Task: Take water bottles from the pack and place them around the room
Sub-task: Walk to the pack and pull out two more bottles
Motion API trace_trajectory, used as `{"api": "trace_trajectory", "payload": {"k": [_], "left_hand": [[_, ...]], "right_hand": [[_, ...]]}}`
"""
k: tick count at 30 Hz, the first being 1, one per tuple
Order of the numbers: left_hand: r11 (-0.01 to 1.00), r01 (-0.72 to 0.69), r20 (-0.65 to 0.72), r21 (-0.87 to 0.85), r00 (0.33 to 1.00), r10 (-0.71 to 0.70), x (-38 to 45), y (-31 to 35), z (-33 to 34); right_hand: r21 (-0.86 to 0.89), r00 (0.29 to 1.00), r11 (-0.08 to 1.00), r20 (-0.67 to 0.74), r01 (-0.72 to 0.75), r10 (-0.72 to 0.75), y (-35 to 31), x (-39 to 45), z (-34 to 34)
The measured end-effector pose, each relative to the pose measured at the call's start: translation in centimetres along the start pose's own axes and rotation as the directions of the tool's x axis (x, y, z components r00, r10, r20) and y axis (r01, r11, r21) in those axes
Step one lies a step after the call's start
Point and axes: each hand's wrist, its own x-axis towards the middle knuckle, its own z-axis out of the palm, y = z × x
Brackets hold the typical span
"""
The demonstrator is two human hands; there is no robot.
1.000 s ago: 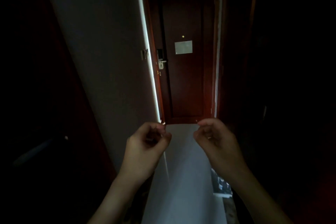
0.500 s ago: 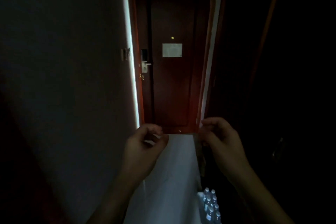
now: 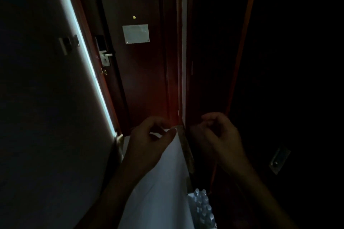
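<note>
Dim hallway, dark door ahead, now closer & tilted vs 1 s ago; view swung right. Left hand and right hand up front, fingers curled, nothing visibly held. Pack of water bottles now in frame, floor bottom right, below right hand. Prob. reach down next.

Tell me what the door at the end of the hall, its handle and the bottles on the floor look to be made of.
Door: likely wood or wood veneer, dark reddish brown with a dull sheen; too dim to see grain.
Handle: metal, pale silvery lever on a plate that catches the light.
Bottles: clear plastic, probably; see-through bodies with pale caps, packed together.
</note>
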Motion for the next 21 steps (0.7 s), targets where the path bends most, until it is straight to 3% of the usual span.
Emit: {"api": "trace_trajectory", "payload": {"k": [9,16,21], "left_hand": [[0.999,0.006,0.022,-0.034,1.000,-0.005,9.6,-4.7,5.7],[0.997,-0.033,0.259,-0.070,0.965,0.050,15.6,-12.0,11.5],[0.992,-0.093,0.507,-0.086,0.853,0.124,20.4,-18.8,15.6]], "right_hand": [[-0.041,0.999,0.998,0.007,-0.041,0.041,8.2,10.3,-0.5],[-0.059,0.982,0.987,-0.125,-0.150,0.142,14.2,15.1,-1.6],[-0.100,0.902,0.952,-0.362,-0.288,0.234,19.2,17.0,-1.4]]}}
